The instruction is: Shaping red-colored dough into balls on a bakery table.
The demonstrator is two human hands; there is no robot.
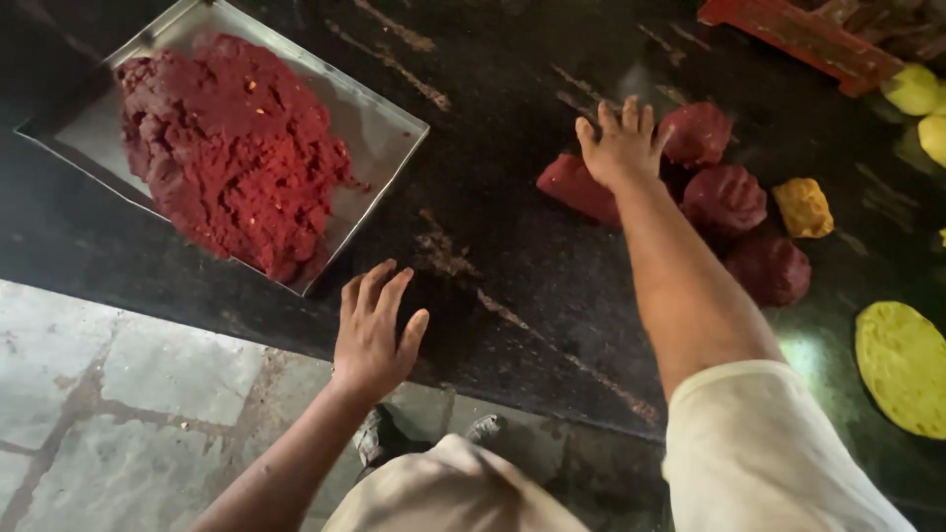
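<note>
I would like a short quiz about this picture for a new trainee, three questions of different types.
1. True or false: the metal tray holds a heap of red dough.
2. Where is the right hand? A) on the tray, B) among the red dough balls on the dark counter, C) on the flat yellow disc.
3. Fill in: the left hand is open, at the counter's near ____.

Key:
1. True.
2. B; it reaches a red piece beside the balls. Whether it grips the piece cannot be told.
3. Edge; it holds nothing.
</note>
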